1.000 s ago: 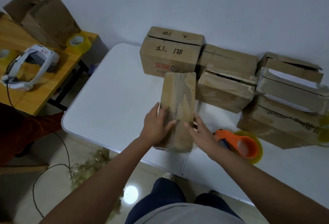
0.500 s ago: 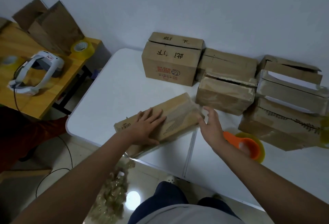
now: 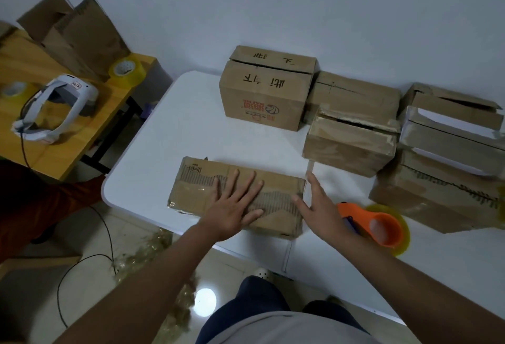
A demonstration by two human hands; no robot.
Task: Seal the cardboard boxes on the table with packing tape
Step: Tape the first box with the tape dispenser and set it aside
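A long flat cardboard box [image 3: 196,193] with torn, taped surfaces lies sideways near the front edge of the white table [image 3: 169,136]. My left hand [image 3: 236,204] rests flat on its top, fingers spread. My right hand [image 3: 318,204] is open, fingers against the box's right end. An orange tape dispenser [image 3: 379,224] with a yellowish tape roll lies on the table just right of my right hand, untouched.
Several worn cardboard boxes stand along the wall: a printed one [image 3: 265,92] at the back middle, a smaller one [image 3: 349,147] beside it, a stack [image 3: 448,158] at right. A wooden side table [image 3: 54,136] at left holds tape rolls [image 3: 127,70], a white headset [image 3: 54,108] and folded cardboard. Crumpled tape litters the floor.
The long box was turned from pointing away from me to lying sideways across the table's front. My left hand stayed on top; my right hand moved to its right end.
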